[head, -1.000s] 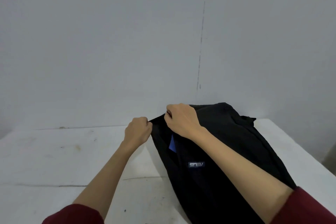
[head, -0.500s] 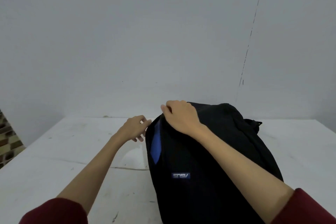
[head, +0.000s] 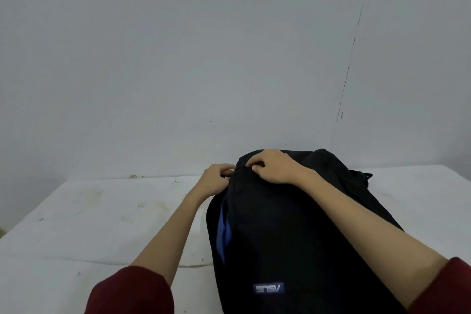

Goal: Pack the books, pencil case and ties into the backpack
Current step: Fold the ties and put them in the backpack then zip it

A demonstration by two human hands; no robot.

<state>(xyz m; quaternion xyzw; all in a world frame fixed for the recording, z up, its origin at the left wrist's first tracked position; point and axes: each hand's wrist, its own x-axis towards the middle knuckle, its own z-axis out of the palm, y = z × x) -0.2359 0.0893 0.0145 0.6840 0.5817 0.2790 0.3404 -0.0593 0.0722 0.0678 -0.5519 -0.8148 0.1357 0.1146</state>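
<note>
Since 0.5 s ago, both hands closed in at frame centre: my right hand (head: 274, 167) pinches the black fabric backpack (head: 288, 232) top, left hand (head: 216, 181) grips its edge. Long axis runs toward me.

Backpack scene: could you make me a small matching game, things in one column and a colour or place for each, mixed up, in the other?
Things:
1. backpack
2. lining
3. sleeve
4. left hand

Colour or place:
A. dark red
B. black
C. at the bag's top left edge
D. blue, showing in a side gap

Pairs: 1-B, 2-D, 3-A, 4-C
</note>
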